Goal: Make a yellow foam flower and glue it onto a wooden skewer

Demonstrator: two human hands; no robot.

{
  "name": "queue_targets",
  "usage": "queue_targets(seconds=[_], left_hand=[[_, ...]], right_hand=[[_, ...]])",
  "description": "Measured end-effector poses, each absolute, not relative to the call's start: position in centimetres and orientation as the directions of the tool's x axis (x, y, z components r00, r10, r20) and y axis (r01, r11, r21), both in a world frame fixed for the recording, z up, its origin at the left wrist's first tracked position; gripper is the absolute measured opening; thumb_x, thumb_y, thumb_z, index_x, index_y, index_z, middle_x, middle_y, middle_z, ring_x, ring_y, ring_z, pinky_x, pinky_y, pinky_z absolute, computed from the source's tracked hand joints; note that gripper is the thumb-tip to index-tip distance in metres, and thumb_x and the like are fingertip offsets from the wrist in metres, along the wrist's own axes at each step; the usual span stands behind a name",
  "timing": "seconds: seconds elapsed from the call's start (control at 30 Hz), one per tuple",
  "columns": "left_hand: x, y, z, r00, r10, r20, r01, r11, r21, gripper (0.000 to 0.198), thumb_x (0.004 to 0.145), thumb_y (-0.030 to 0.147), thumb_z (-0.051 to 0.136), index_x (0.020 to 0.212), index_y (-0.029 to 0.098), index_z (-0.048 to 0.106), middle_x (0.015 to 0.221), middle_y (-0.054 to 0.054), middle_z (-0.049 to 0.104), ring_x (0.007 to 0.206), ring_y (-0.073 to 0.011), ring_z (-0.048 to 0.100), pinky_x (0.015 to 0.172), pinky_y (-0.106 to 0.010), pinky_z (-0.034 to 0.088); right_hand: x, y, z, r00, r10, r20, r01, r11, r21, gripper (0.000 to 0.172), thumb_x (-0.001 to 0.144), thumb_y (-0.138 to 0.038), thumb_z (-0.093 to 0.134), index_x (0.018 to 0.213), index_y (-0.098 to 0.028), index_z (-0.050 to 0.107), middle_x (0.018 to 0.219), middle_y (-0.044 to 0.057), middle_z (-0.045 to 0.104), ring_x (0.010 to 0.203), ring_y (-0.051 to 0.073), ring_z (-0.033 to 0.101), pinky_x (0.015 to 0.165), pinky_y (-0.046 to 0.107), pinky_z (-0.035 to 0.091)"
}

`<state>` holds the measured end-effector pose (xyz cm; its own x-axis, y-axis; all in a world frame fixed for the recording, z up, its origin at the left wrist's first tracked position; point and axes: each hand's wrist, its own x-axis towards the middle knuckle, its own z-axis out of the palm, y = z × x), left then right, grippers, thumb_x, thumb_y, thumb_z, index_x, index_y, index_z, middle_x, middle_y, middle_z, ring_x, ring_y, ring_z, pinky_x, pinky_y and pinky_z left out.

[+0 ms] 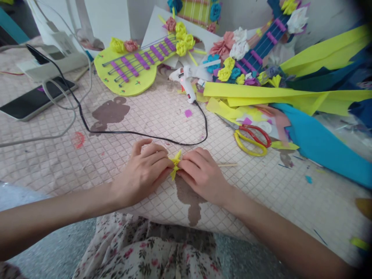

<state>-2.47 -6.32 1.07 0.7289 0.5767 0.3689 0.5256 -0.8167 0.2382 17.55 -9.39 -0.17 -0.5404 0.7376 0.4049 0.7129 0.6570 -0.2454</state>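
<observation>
Both hands meet near the table's front edge around a small yellow crepe-paper piece [175, 166] with pointed, petal-like ends. My left hand [145, 168] pinches its left side, fingers closed. From the other side my right hand [203, 174] grips it too, fingertips pressed together. A thin wooden stick [228, 165] sticks out beyond my right hand; whether that hand holds it or it lies on the table, I cannot tell. Scissors [252, 140] with red and yellow handles lie to the right. A white glue gun [186, 82] rests farther back.
A black cord [130, 133] curves across the table [139, 112]. At left are a phone [35, 99] and a power strip [54, 58]. Behind stand a yellow paper guitar [128, 73] and a blue one [261, 48]. Yellow paper strips [276, 93] and blue paper [328, 143] lie right.
</observation>
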Motion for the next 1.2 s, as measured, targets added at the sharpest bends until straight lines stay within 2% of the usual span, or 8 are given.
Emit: queue_targets(seconds=[0.37,0.63,0.87,1.2], left_hand=[[-2.25,-6.36,1.01,0.734,0.545,0.404,0.53,-0.833,0.161,0.01,0.089,0.02,0.051,0.085,0.02,0.06,0.085,-0.001,0.065,0.096,-0.0203,0.057,0.098,-0.046,0.029],[-2.07,-6.28,1.06,0.749,0.572,0.335,0.538,-0.82,0.196,0.013,0.091,0.023,0.048,0.085,0.019,0.06,0.086,-0.002,0.065,0.097,-0.0202,0.055,0.098,-0.045,0.029],[-1.87,-6.2,1.12,0.753,0.563,0.339,0.54,-0.824,0.17,0.021,0.092,0.017,0.041,0.083,0.017,0.06,0.085,-0.003,0.064,0.091,-0.0193,0.055,0.097,-0.046,0.03],[-1.97,-6.29,0.95,0.749,0.545,0.376,0.538,-0.832,0.134,0.013,0.09,0.018,0.047,0.086,0.019,0.06,0.088,-0.002,0.065,0.096,-0.0204,0.055,0.099,-0.048,0.03]], right_hand=[[17.67,-9.43,-0.32,-0.568,0.744,0.353,0.73,0.653,-0.201,0.019,0.092,-0.02,0.043,0.084,-0.016,0.06,0.089,0.006,0.058,0.087,0.019,0.045,0.076,0.034,0.039],[17.68,-9.46,-0.59,-0.56,0.751,0.35,0.754,0.637,-0.162,0.015,0.091,-0.018,0.046,0.086,-0.015,0.059,0.087,0.006,0.058,0.087,0.019,0.044,0.077,0.035,0.037],[17.66,-9.49,-0.41,-0.516,0.768,0.379,0.751,0.618,-0.232,0.02,0.092,-0.02,0.044,0.081,-0.014,0.059,0.087,0.007,0.059,0.085,0.019,0.045,0.074,0.034,0.038],[17.63,-9.3,-0.3,-0.55,0.745,0.377,0.756,0.636,-0.155,0.019,0.092,-0.018,0.044,0.081,-0.016,0.06,0.083,0.005,0.059,0.083,0.019,0.045,0.073,0.034,0.034]])
